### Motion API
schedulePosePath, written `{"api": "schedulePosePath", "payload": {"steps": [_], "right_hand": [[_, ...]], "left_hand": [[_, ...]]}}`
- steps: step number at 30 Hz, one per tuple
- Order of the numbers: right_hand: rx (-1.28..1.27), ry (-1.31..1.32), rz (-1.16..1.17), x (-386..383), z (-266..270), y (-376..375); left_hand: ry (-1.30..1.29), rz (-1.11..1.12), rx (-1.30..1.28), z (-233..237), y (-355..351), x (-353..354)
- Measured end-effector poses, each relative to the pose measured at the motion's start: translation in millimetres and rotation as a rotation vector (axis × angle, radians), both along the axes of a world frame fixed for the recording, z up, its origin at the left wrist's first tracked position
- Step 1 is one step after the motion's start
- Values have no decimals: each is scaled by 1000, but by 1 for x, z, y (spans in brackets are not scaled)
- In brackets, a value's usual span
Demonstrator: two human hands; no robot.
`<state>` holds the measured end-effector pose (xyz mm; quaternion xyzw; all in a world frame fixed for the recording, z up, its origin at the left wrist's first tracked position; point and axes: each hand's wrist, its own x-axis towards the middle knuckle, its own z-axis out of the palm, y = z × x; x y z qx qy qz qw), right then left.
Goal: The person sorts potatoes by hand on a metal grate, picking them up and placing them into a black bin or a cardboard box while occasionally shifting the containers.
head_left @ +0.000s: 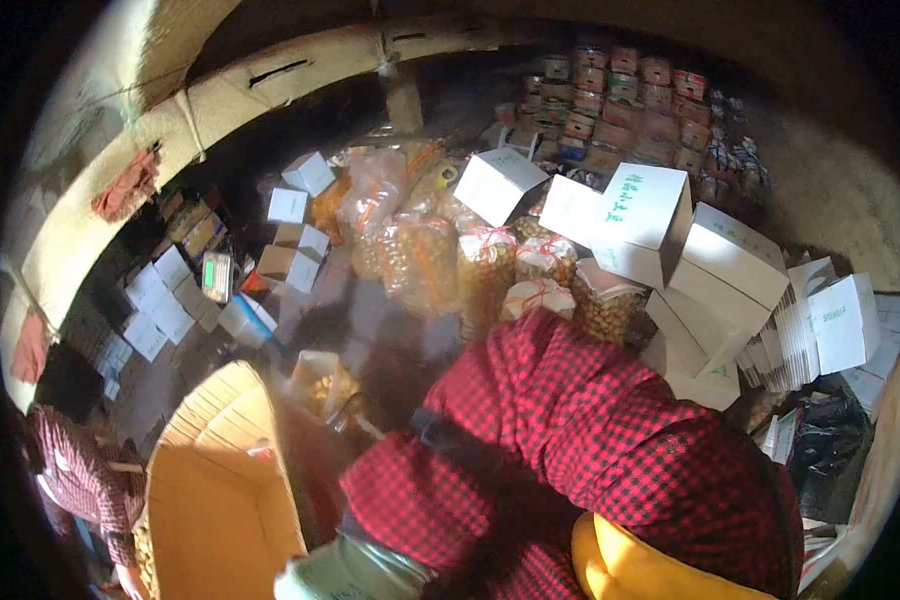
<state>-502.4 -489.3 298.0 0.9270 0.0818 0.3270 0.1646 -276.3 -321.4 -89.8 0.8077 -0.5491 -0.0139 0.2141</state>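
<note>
Red-and-black checked sleeves fill the lower middle and arch toward the left. Past a dark cuff, the area where my right hand lies is shadowed and smeared, so I cannot tell what its fingers do. Just beyond that cuff stands an open white box with small potatoes in it. My left hand does not show. A pale green, fabric-like shape lies below the lower sleeve, and a smooth yellow shape curves along the bottom edge. To the left rises a tall, open cardboard-coloured container.
Clear bags of potatoes stand ahead. White cartons with green lettering are piled at right, near a black plastic bag. A scale with a green display sits at left. Another person bends at lower left. Stacked crates stand behind.
</note>
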Motion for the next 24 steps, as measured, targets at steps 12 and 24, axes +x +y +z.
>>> {"api": "schedulePosePath", "payload": {"steps": [12, 24], "right_hand": [[-6, -226, -996, -363, 107, -224], [387, -550, -2106, -658, -116, -237]], "left_hand": [[-209, 82, 109, -6, -76, -25], [-280, 155, 157, -13, -84, -25]]}}
